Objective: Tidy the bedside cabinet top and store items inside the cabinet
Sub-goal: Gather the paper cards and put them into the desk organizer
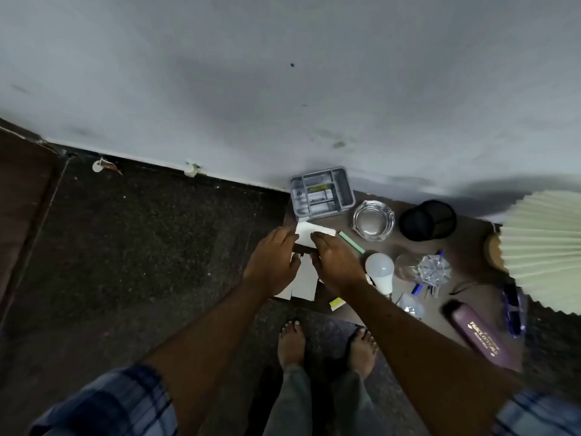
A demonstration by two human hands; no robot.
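Observation:
At the left end of the brown cabinet top (471, 247), both my hands lie over a pile of white papers (305, 282). My left hand (273, 264) rests on their left side, its fingertips touching a white sheet (314, 230) at the back. Beside it, my right hand (337, 263) covers the right side with its fingers stretched forward onto the same sheet. A small dark thing shows between the two hands; what it is cannot be made out. Neither hand plainly grips anything.
On the top stand a grey divided tray (322, 191), a glass ashtray (372, 220), a black mesh cup (427, 220), a green pen (352, 243), a white bulb (380, 272), crumpled foil (433, 272), a purple glasses case (478, 335), blue glasses (514, 306) and a pleated lampshade (544, 247). Dark floor lies to the left.

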